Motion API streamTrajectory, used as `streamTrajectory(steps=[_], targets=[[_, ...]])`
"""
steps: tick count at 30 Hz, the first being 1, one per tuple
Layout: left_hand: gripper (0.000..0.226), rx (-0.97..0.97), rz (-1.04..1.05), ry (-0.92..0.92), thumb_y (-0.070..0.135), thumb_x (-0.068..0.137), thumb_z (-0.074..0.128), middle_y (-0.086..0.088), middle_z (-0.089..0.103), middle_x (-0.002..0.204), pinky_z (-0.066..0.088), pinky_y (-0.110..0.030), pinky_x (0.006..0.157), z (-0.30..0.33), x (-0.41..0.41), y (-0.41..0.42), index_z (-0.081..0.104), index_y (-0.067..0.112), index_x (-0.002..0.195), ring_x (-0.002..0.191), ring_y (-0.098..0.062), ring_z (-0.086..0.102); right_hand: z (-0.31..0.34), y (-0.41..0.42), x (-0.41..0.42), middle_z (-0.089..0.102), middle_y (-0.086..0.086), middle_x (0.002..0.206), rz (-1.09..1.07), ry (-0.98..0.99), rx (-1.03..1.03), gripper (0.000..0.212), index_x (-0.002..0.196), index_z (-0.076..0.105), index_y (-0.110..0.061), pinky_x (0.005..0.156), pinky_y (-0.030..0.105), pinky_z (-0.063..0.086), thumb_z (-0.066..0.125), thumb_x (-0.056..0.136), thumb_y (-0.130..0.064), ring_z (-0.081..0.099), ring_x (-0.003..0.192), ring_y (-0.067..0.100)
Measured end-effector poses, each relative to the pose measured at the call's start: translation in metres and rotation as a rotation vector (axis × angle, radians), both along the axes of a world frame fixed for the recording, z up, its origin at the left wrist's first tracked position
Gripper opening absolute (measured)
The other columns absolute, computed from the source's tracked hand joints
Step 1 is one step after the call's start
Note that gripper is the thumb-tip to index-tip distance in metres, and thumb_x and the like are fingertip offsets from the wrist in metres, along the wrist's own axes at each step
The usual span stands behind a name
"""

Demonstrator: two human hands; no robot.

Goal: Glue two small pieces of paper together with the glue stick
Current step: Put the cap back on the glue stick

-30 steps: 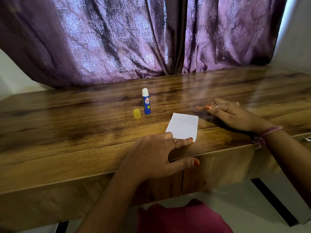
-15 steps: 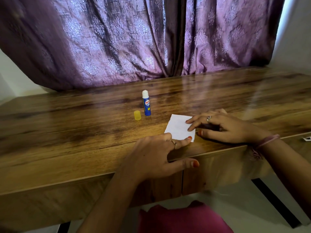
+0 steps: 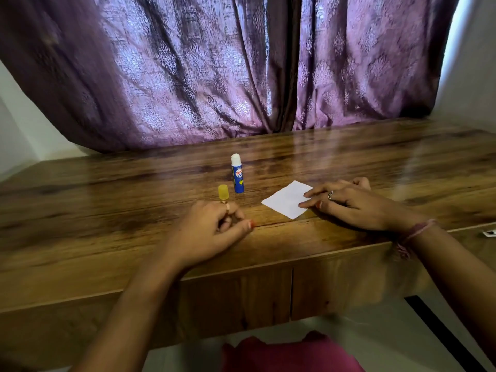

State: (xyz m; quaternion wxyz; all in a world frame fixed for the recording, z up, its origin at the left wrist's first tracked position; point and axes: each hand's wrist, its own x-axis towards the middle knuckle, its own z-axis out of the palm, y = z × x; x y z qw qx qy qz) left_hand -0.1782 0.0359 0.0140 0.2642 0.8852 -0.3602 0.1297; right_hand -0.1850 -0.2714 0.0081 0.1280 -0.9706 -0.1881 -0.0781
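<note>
A small white paper lies flat on the wooden table, seen as a single sheet. My right hand rests on its right edge with straight fingers pressing it down. My left hand sits on the table to the left of the paper, fingers loosely curled and holding nothing, just below the yellow cap. The blue glue stick stands upright and uncapped behind the cap, its white glue tip showing.
A purple patterned curtain hangs along the back edge of the table. The table's front edge runs just below my hands, with cabinet doors under it. A small card lies at the far right edge.
My left hand has let go of the paper's near corner and moved left toward the yellow cap. My right hand came onto the paper's right side, and the paper has turned slightly.
</note>
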Motion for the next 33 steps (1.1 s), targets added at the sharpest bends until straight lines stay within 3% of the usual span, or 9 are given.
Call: streamTrajectory(steps=[3, 8, 15, 17, 20, 24, 27, 28, 33], targets=[[0.028, -0.039, 0.05, 0.0, 0.044, 0.082, 0.06, 0.003, 0.048, 0.054, 0.037, -0.027, 0.054, 0.008, 0.009, 0.013, 0.065, 0.018, 0.075, 0.051, -0.006, 0.046, 0.0, 0.0, 0.009, 0.046, -0.027, 0.137, -0.05, 0.007, -0.045, 0.034, 0.117, 0.049, -0.064, 0.082, 0.028, 0.01, 0.029, 0.099, -0.044, 0.033, 0.124, -0.006], [0.019, -0.081, 0.118, 0.011, 0.027, 0.084, 0.069, 0.003, 0.049, 0.055, 0.033, -0.023, 0.05, 0.017, 0.028, 0.026, 0.064, 0.012, 0.072, 0.05, -0.005, 0.04, 0.001, 0.002, 0.024, 0.045, -0.021, 0.141, -0.115, 0.01, -0.079, 0.038, 0.124, 0.049, -0.06, 0.09, 0.038, 0.016, 0.024, 0.098, -0.046, 0.034, 0.132, 0.006], [0.024, -0.134, 0.252, 0.023, 0.037, 0.083, 0.067, 0.002, 0.056, 0.06, 0.032, -0.017, 0.047, 0.013, 0.055, 0.026, 0.062, 0.016, 0.073, 0.05, -0.003, 0.043, 0.001, 0.004, 0.025, 0.047, -0.017, 0.138, -0.109, -0.051, -0.033, 0.037, 0.126, 0.053, -0.053, 0.091, 0.037, 0.019, 0.029, 0.099, -0.043, 0.033, 0.132, 0.006], [0.021, -0.209, 0.303, 0.026, 0.039, 0.08, 0.071, 0.005, 0.059, 0.066, 0.034, -0.013, 0.048, 0.013, 0.065, 0.021, 0.061, 0.02, 0.08, 0.055, -0.002, 0.047, 0.004, 0.005, 0.025, 0.052, -0.01, 0.134, -0.101, -0.101, -0.003, 0.039, 0.126, 0.057, -0.045, 0.094, 0.041, 0.022, 0.03, 0.098, -0.045, 0.04, 0.127, 0.01], [0.034, -0.277, 0.322, 0.099, 0.044, 0.074, 0.075, 0.008, 0.059, 0.079, 0.038, -0.008, 0.05, 0.015, 0.084, 0.012, 0.058, 0.022, 0.093, 0.063, 0.003, 0.051, 0.01, 0.009, 0.032, 0.061, 0.0, 0.119, -0.082, -0.149, 0.052, 0.038, 0.123, 0.063, -0.035, 0.084, 0.034, 0.022, 0.035, 0.098, -0.04, 0.049, 0.117, 0.015], [0.044, -0.353, 0.274, 0.238, 0.039, 0.069, 0.081, 0.013, 0.058, 0.085, 0.042, -0.007, 0.05, 0.013, 0.101, -0.003, 0.057, 0.02, 0.1, 0.065, 0.006, 0.057, 0.027, 0.023, 0.04, 0.066, 0.005, 0.106, 0.048, -0.091, 0.162, 0.027, 0.11, 0.069, -0.012, 0.089, 0.038, 0.043, 0.049, 0.097, -0.025, 0.061, 0.1, 0.02], [0.037, -0.376, 0.22, 0.319, 0.034, 0.068, 0.082, 0.016, 0.062, 0.083, 0.047, -0.015, 0.064, 0.014, 0.11, -0.011, 0.061, 0.022, 0.096, 0.069, 0.009, 0.059, 0.041, 0.034, 0.049, 0.06, -0.02, 0.077, 0.102, -0.08, 0.194, 0.02, 0.106, 0.072, -0.013, 0.064, 0.006, 0.039, 0.058, 0.092, -0.016, 0.059, 0.071, -0.007], [0.041, -0.349, 0.208, 0.345, 0.033, 0.068, 0.082, 0.016, 0.063, 0.085, 0.046, -0.014, 0.066, 0.016, 0.114, -0.012, 0.062, 0.02, 0.1, 0.073, 0.008, 0.059, 0.045, 0.038, 0.054, 0.06, -0.022, 0.072, 0.11, -0.068, 0.213, 0.019, 0.104, 0.073, -0.011, 0.059, 0.003, 0.037, 0.059, 0.091, -0.013, 0.056, 0.063, -0.01], [0.045, -0.42, 0.143, 0.461, 0.022, 0.065, 0.085, 0.004, 0.069, 0.088, 0.047, -0.009, 0.056, 0.019, 0.122, -0.018, 0.063, 0.011, 0.102, 0.068, 0.006, 0.065, 0.052, 0.049, 0.073, 0.073, 0.004, 0.1, 0.139, -0.029, 0.341, 0.019, 0.105, 0.072, -0.009, 0.067, 0.002, 0.045, 0.059, 0.091, -0.01, 0.064, 0.08, 0.004]])
